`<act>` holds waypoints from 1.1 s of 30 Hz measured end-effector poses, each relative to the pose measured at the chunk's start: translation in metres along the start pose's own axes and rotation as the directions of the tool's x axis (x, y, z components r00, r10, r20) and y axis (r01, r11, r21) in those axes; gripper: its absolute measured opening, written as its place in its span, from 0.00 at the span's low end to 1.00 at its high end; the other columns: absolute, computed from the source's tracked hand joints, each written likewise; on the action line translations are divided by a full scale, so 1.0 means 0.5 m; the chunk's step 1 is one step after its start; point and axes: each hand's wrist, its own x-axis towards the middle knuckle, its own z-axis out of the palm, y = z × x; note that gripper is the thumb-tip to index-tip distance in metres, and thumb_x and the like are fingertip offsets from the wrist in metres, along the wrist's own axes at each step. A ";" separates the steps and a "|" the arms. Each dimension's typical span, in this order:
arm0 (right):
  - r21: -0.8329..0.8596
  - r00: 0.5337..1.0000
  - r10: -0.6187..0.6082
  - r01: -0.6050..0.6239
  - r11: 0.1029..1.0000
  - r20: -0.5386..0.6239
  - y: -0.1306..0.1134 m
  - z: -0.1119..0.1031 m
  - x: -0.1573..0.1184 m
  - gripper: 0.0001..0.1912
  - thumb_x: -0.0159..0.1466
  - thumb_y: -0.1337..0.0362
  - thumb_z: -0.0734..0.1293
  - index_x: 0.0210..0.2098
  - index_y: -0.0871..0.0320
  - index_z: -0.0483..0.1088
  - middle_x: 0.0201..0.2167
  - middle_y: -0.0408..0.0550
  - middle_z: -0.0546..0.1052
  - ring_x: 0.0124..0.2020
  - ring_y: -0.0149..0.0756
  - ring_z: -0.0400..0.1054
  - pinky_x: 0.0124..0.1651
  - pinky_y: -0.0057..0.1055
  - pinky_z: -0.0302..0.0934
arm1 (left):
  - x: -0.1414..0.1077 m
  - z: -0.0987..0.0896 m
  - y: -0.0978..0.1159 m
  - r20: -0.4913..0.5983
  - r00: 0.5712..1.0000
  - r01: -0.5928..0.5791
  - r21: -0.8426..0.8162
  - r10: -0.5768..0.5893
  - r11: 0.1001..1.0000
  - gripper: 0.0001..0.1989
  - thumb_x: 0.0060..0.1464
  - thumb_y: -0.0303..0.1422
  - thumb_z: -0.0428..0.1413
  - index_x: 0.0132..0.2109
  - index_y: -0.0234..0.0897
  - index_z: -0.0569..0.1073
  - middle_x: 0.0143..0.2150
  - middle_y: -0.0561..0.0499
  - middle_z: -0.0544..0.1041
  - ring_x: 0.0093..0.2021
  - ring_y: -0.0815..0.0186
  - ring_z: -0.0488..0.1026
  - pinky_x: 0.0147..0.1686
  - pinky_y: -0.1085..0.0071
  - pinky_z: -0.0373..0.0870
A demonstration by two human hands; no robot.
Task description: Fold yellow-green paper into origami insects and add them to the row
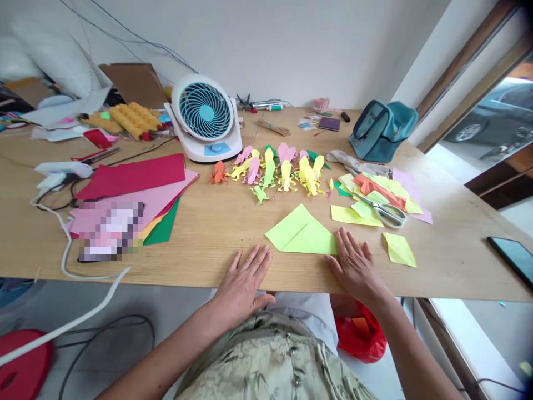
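A yellow-green sheet of paper point(302, 230) with creases lies near the table's front edge. My left hand point(245, 280) rests palm down on the wood at the paper's lower left, fingers spread, holding nothing. At the paper's right corner my right hand point(353, 264) lies flat with its fingers apart, touching the sheet's edge. Behind the sheet stand several folded paper figures point(286, 169) in yellow, pink, green and orange. Scissors point(391, 215) rest on coloured paper scraps to the right, and a small yellow-green square point(398, 249) lies beside my right hand.
A white fan point(207, 114) stands at the back. Coloured sheets point(137, 175) and a blurred-out phone point(112, 230) lie on the left. On the right are a teal bag point(381, 130) and a dark phone point(512, 258). A white cable point(66, 250) crosses the left front edge.
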 end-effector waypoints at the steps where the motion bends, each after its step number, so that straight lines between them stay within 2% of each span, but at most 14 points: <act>1: -0.007 1.000 -0.009 0.009 1.000 0.007 0.007 -0.001 -0.001 0.36 0.72 0.51 0.52 0.72 0.62 0.36 0.71 0.60 0.51 0.72 0.49 0.43 0.68 0.55 0.43 | 0.000 0.002 -0.002 -0.015 1.000 -0.007 -0.002 0.007 1.000 0.45 0.59 0.60 0.40 0.72 0.36 0.42 0.73 0.40 0.49 0.73 0.50 0.45 0.67 0.46 0.40; 4: -0.013 0.999 -0.019 0.020 1.000 0.028 0.007 -0.002 0.000 0.36 0.71 0.51 0.53 0.72 0.64 0.40 0.71 0.61 0.50 0.72 0.50 0.41 0.69 0.52 0.44 | -0.003 0.004 -0.010 -0.061 0.998 -0.030 -0.012 0.030 0.999 0.44 0.60 0.58 0.42 0.72 0.38 0.40 0.73 0.41 0.51 0.72 0.51 0.46 0.67 0.47 0.40; 8: 0.012 0.999 0.035 -0.035 0.999 0.002 -0.026 0.000 -0.008 0.37 0.72 0.51 0.52 0.71 0.68 0.40 0.70 0.67 0.51 0.72 0.51 0.43 0.68 0.52 0.45 | -0.004 0.002 -0.013 -0.097 0.994 -0.045 -0.032 0.042 0.998 0.42 0.62 0.55 0.44 0.73 0.40 0.40 0.72 0.41 0.53 0.72 0.52 0.48 0.67 0.48 0.42; 13: 0.062 0.999 -0.014 0.017 0.998 -0.045 -0.092 -0.018 -0.046 0.39 0.71 0.48 0.52 0.72 0.67 0.39 0.70 0.65 0.52 0.71 0.51 0.45 0.67 0.51 0.46 | 0.000 -0.006 -0.008 -0.133 0.989 0.051 -0.122 -0.068 0.991 0.35 0.65 0.49 0.44 0.72 0.37 0.47 0.71 0.40 0.57 0.70 0.52 0.53 0.66 0.49 0.49; 16: 0.065 0.996 -0.076 0.078 0.995 -0.041 -0.128 -0.039 -0.071 0.38 0.70 0.48 0.55 0.70 0.66 0.46 0.70 0.63 0.53 0.71 0.52 0.45 0.67 0.51 0.46 | 0.002 -0.006 -0.007 -0.141 0.984 0.081 -0.168 -0.105 0.982 0.33 0.65 0.47 0.46 0.71 0.36 0.53 0.70 0.39 0.58 0.70 0.51 0.54 0.66 0.48 0.51; 19: 0.071 0.990 -0.134 0.137 0.988 -0.045 -0.143 -0.051 -0.093 0.34 0.68 0.49 0.59 0.68 0.62 0.55 0.69 0.59 0.58 0.68 0.54 0.51 0.62 0.50 0.53 | 0.001 -0.003 -0.008 -0.204 0.970 0.082 -0.244 -0.134 0.966 0.30 0.65 0.44 0.47 0.69 0.36 0.56 0.69 0.39 0.59 0.70 0.51 0.53 0.66 0.49 0.54; 23: 0.095 0.942 -0.322 0.331 0.939 -0.096 -0.129 -0.047 -0.123 0.22 0.69 0.66 0.60 0.61 0.53 0.66 0.61 0.52 0.70 0.50 0.44 0.67 0.47 0.41 0.63 | -0.007 0.000 -0.007 -0.340 0.913 0.081 -0.394 -0.227 0.916 0.27 0.66 0.39 0.47 0.68 0.40 0.54 0.69 0.40 0.59 0.69 0.55 0.55 0.66 0.52 0.57; 25: 0.124 0.901 -0.404 0.423 0.897 -0.156 -0.117 -0.046 -0.130 0.25 0.68 0.72 0.59 0.62 0.52 0.65 0.57 0.49 0.74 0.42 0.39 0.68 0.42 0.37 0.64 | -0.010 -0.003 -0.007 -0.409 0.865 0.086 -0.451 -0.291 0.888 0.26 0.65 0.37 0.48 0.67 0.41 0.55 0.67 0.41 0.60 0.68 0.55 0.56 0.65 0.52 0.58; 27: 0.143 0.893 -0.375 0.417 0.898 -0.250 -0.107 -0.053 -0.125 0.28 0.67 0.73 0.60 0.66 0.51 0.61 0.55 0.49 0.75 0.41 0.38 0.68 0.42 0.36 0.64 | -0.011 -0.009 -0.008 -0.472 0.792 0.103 -0.523 -0.388 0.846 0.24 0.64 0.37 0.50 0.65 0.41 0.57 0.64 0.40 0.62 0.66 0.55 0.60 0.62 0.53 0.64; 29: 0.143 0.891 -0.268 0.338 0.930 -0.366 -0.103 -0.068 -0.106 0.33 0.67 0.73 0.61 0.69 0.49 0.55 0.55 0.49 0.76 0.43 0.40 0.69 0.45 0.38 0.64 | -0.003 -0.020 -0.012 -0.482 0.706 0.100 -0.658 -0.519 0.747 0.24 0.62 0.38 0.53 0.63 0.41 0.59 0.60 0.39 0.65 0.61 0.55 0.65 0.54 0.57 0.71; 30: 0.137 0.880 -0.212 0.294 0.946 -0.426 -0.103 -0.077 -0.092 0.35 0.66 0.72 0.62 0.70 0.47 0.52 0.56 0.49 0.75 0.45 0.41 0.69 0.47 0.39 0.64 | 0.005 -0.027 -0.014 -0.439 0.687 0.075 -0.749 -0.578 0.658 0.25 0.61 0.39 0.54 0.62 0.40 0.59 0.58 0.39 0.66 0.57 0.57 0.68 0.50 0.59 0.73; 31: 0.125 0.860 -0.174 0.263 0.957 -0.479 -0.105 -0.086 -0.076 0.36 0.66 0.72 0.63 0.70 0.46 0.51 0.57 0.48 0.75 0.46 0.42 0.69 0.49 0.40 0.64 | 0.015 -0.036 -0.016 -0.360 0.693 0.041 -0.845 -0.625 0.533 0.27 0.60 0.41 0.55 0.62 0.39 0.58 0.56 0.40 0.67 0.54 0.58 0.71 0.46 0.61 0.75; 32: 0.109 0.837 -0.158 0.250 0.962 -0.523 -0.107 -0.095 -0.060 0.37 0.66 0.72 0.63 0.70 0.45 0.50 0.57 0.48 0.74 0.48 0.43 0.69 0.51 0.40 0.63 | 0.028 -0.045 -0.016 -0.254 0.720 0.007 -0.928 -0.645 0.373 0.28 0.59 0.43 0.56 0.62 0.38 0.58 0.55 0.40 0.69 0.51 0.59 0.73 0.44 0.63 0.76; 33: 0.094 0.813 -0.155 0.249 0.964 -0.562 -0.110 -0.102 -0.044 0.38 0.65 0.72 0.64 0.70 0.44 0.50 0.58 0.48 0.74 0.49 0.44 0.69 0.52 0.41 0.63 | 0.043 -0.055 -0.015 -0.125 0.771 -0.008 -0.982 -0.624 0.186 0.29 0.59 0.44 0.57 0.61 0.37 0.58 0.54 0.40 0.71 0.49 0.60 0.74 0.43 0.63 0.76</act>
